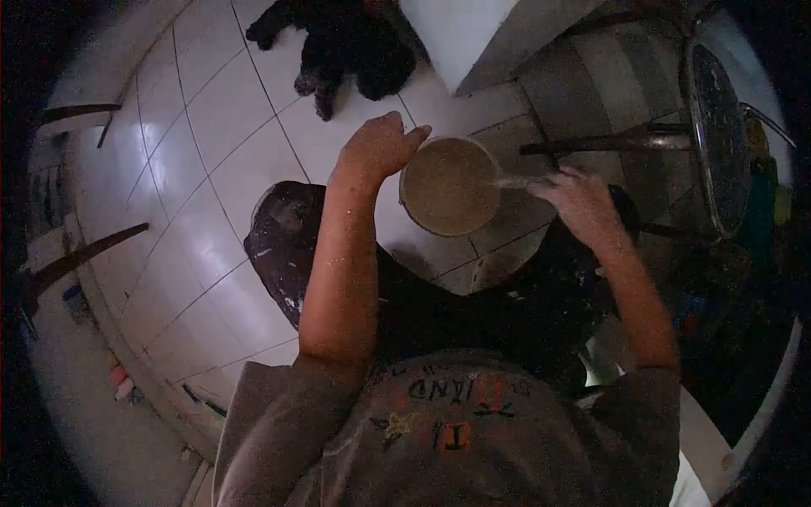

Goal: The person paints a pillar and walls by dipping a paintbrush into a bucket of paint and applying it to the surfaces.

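Observation:
A round container (452, 188) with a flat brownish surface inside stands on the tiled floor between my knees. My left hand (382, 145) is at its upper left, fingers curled and thumb stretched toward the rim; whether it touches the rim is unclear. On the right side, my right hand (576, 201) is closed round the end of a thin pale tool (517, 182). The tool's far end reaches over the container's right edge. Blur hides the tool's exact shape.
A black furry animal (355, 55) is on the floor beyond my left hand. A round-topped stool (714, 139) lies at the right, one leg (604, 144) pointing toward the container. A white wall corner (456, 38) stands ahead. Dark legs (89, 249) of furniture show at the left.

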`<state>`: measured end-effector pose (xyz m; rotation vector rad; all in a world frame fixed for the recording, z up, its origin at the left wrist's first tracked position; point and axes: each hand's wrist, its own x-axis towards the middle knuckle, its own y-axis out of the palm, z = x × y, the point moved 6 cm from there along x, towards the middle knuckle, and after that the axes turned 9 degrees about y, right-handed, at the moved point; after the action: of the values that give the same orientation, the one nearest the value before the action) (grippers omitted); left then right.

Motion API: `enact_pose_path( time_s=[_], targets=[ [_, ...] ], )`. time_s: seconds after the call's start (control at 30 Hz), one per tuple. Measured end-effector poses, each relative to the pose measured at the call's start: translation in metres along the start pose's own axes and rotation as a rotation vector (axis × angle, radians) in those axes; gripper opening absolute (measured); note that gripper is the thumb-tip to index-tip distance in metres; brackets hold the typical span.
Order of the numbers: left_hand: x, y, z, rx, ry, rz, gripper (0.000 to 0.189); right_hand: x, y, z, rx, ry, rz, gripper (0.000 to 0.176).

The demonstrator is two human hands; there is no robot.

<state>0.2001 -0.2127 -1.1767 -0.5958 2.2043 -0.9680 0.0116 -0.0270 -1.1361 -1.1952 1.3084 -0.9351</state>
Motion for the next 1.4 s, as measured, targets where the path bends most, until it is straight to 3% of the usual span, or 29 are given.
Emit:
enact_pose_path(
  time_s=[0.03,0.1,0.13,0.2,0.3,0.37,0.43,0.53,0.63,0.73,0.93,1.03,1.1,1.13,1.2,1.4],
  targets=[
    [0.003,0.005,0.003,0.039,0.005,0.002,0.054,0.001,-0.011,0.001,0.000,-0.004,-0.002,0.039],
    [0.009,0.014,0.010,0.055,0.077,-0.020,0.054,0.002,-0.022,-0.019,-0.037,0.259,0.380,0.037],
    [0.012,0.015,0.009,0.072,0.157,-0.042,0.053,0.002,-0.025,-0.024,-0.042,0.259,0.373,0.037],
    [0.011,0.012,0.011,0.054,0.091,-0.018,0.054,0.000,-0.035,-0.049,0.485,0.520,0.217,0.034],
    [0.007,-0.008,0.004,0.037,-0.012,0.022,0.055,0.005,-0.004,-0.061,0.482,0.706,0.061,0.035],
    [0.008,-0.014,0.002,0.047,-0.054,0.044,0.056,0.030,0.024,-0.058,0.710,0.845,0.230,0.037],
    [0.012,-0.018,-0.001,0.018,-0.051,0.038,0.057,0.066,0.078,-0.073,0.648,0.863,0.408,0.035],
    [0.013,-0.010,-0.001,-0.012,-0.017,0.044,0.058,0.101,0.153,-0.085,0.700,0.832,0.241,0.035],
    [0.012,0.001,0.011,0.032,0.044,0.005,0.056,0.132,0.218,-0.087,0.808,0.814,0.296,0.033],
    [-0.019,-0.017,0.000,-0.040,-0.093,-0.059,0.053,0.160,0.286,-0.082,0.922,0.787,0.361,0.031],
    [-0.042,-0.016,-0.002,-0.040,-0.085,-0.031,0.052,0.233,0.421,-0.118,1.160,0.777,0.518,0.029],
    [-0.053,-0.020,-0.002,-0.059,-0.119,-0.036,0.052,0.224,0.459,-0.134,1.247,0.783,0.563,0.028],
    [-0.058,-0.019,0.002,-0.055,-0.097,-0.050,0.052,0.235,0.419,-0.130,0.408,0.258,-0.072,0.026],
    [-0.058,-0.020,0.003,-0.057,-0.075,-0.067,0.052,0.195,0.335,-0.110,0.413,0.263,-0.071,0.026],
    [-0.058,-0.021,0.005,-0.057,-0.082,-0.050,0.052,0.173,0.141,-0.040,1.298,0.646,0.395,0.027],
    [-0.046,-0.023,0.014,-0.103,-0.072,-0.021,0.053,0.167,0.155,-0.080,1.398,0.971,0.335,0.022]
  ],
)
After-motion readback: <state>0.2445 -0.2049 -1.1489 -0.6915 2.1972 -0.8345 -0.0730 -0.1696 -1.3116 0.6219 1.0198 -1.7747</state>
